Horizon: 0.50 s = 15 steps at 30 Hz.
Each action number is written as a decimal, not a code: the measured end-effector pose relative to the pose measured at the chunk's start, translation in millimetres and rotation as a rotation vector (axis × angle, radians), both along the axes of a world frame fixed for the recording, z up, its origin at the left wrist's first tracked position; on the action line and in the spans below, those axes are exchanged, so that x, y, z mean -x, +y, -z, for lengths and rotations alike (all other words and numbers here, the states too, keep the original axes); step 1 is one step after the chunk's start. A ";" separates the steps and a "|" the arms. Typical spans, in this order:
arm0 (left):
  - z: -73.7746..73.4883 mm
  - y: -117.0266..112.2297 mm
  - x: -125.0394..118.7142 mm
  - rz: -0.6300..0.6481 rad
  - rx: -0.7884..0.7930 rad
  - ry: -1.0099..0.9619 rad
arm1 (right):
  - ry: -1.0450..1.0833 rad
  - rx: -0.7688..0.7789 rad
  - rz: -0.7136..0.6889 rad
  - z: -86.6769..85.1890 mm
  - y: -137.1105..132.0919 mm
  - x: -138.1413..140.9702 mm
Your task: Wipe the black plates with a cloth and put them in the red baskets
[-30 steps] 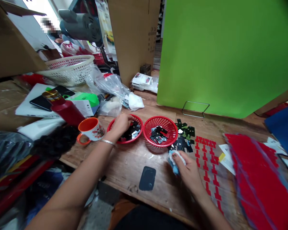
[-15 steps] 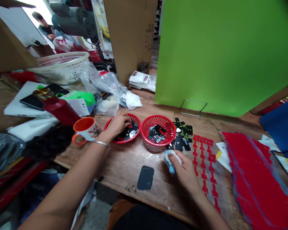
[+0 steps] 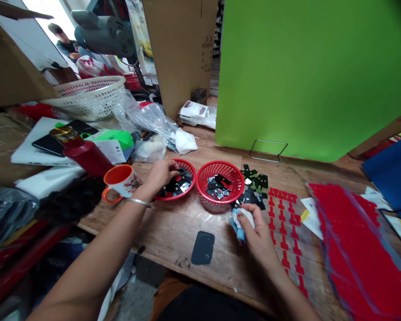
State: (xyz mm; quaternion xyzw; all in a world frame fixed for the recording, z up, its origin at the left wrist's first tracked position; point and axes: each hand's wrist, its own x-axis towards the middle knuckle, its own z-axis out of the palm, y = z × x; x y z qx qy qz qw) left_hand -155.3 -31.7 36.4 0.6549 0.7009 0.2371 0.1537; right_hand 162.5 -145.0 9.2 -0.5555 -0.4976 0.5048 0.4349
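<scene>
My left hand point(image 3: 160, 174) reaches into the left red basket point(image 3: 188, 187), fingers curled down among small black and silver pieces point(image 3: 180, 183); whether it grips one is hidden. My right hand point(image 3: 257, 234) rests on the wooden table point(image 3: 173, 232) in front of the right red basket point(image 3: 220, 168), closed around a blue and white cloth point(image 3: 240, 221). Just beyond that hand lie loose black and green flat pieces point(image 3: 255, 187). A dark flat pad point(image 3: 203, 247) lies on the table between my arms.
An orange mug point(image 3: 120, 180) and a red bottle point(image 3: 83, 154) stand left of the baskets. Rows of red cut-outs point(image 3: 285, 218) and red sheets point(image 3: 357, 254) fill the right. A green board point(image 3: 307, 76) stands behind. A white basket point(image 3: 87, 96), bags and boxes crowd the back left.
My left hand has shifted slightly inside the left basket. My right hand has barely moved, still holding the cloth. The view has swung a little.
</scene>
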 end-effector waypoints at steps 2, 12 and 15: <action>-7.6 -9.6 -7.2 -0.155 -0.101 -0.161 | 0.037 0.065 -0.024 0.2 0.6 -1.8; -16.5 -77.8 -131.4 -0.208 0.296 -1.502 | -0.136 -0.399 0.022 -16.2 1.6 18.9; -8.3 -91.9 -161.6 -0.158 0.351 -1.554 | -0.278 -0.573 -0.072 -11.0 3.0 23.4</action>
